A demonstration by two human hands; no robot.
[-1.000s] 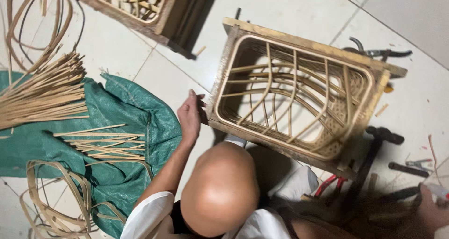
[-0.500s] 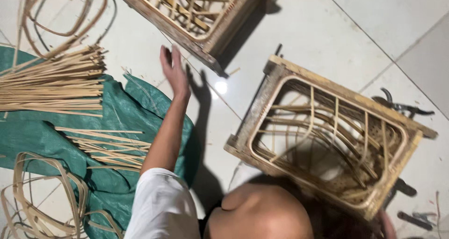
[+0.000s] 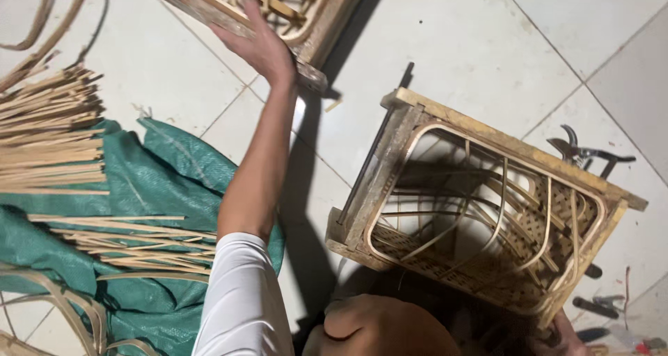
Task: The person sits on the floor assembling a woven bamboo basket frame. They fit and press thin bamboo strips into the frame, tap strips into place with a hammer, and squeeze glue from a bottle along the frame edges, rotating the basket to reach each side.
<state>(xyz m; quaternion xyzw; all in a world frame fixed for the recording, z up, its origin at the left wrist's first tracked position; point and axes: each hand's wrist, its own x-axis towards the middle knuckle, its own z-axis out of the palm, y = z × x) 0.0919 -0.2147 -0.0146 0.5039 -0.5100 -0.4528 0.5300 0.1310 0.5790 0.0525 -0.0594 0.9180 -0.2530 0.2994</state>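
Observation:
My left hand (image 3: 264, 46) is stretched far forward, fingers apart, its palm against the edge of a far wooden frame with rattan weave (image 3: 306, 22) at the top of the head view. A second, box-like wooden frame with woven rattan strips (image 3: 487, 140) lies tilted on the tiled floor to the right, close to my bent knee (image 3: 376, 328). Only a sliver of my right hand (image 3: 563, 338) shows at the bottom right by that frame's lower corner; whether it grips anything is hidden.
A green tarp (image 3: 160, 182) lies at the left with loose bamboo strips (image 3: 139, 244) on it. A thick bundle of strips (image 3: 49, 133) rests at its far edge, coiled rattan (image 3: 56, 314) at the bottom left. Metal shears (image 3: 584, 151) and small tools (image 3: 598, 304) lie right.
My left hand has left the near frame's edge and reached forward to the far frame. The view has shifted, so the near frame now sits lower right.

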